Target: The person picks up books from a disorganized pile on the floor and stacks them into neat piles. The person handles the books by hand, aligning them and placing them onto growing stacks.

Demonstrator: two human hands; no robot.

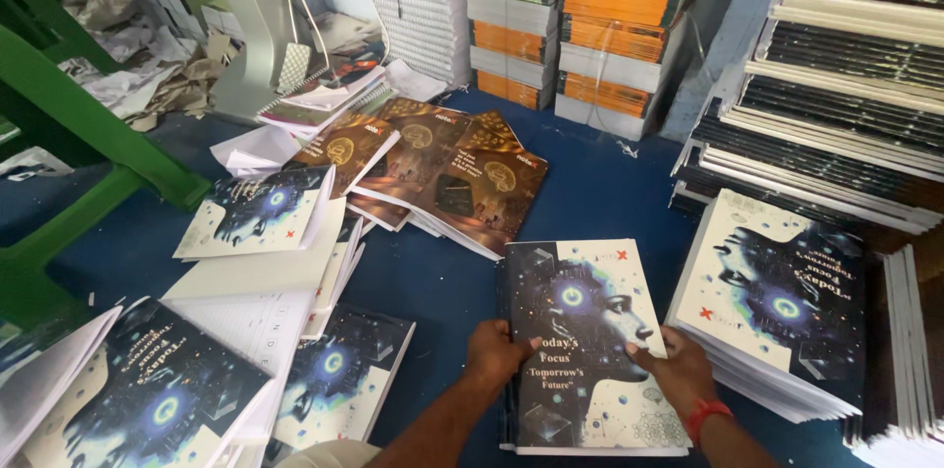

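Observation:
A notebook (580,311) with a dark and white cover showing a face in profile lies on top of a small pile on the blue floor (610,193). My left hand (497,350) grips its left edge, thumb on the cover. My right hand (678,365), with a red band at the wrist, holds its right edge. Close on the right stands a taller stack of the same notebooks (777,301), covers turned the other way.
Brown-covered notebooks (462,173) lie fanned out ahead. More face-cover notebooks (261,212) and open pages (246,301) spread at left. A green metal frame (79,124) stands far left. Tall stacks of books (610,26) and black-edged sheets (846,85) line the back and right.

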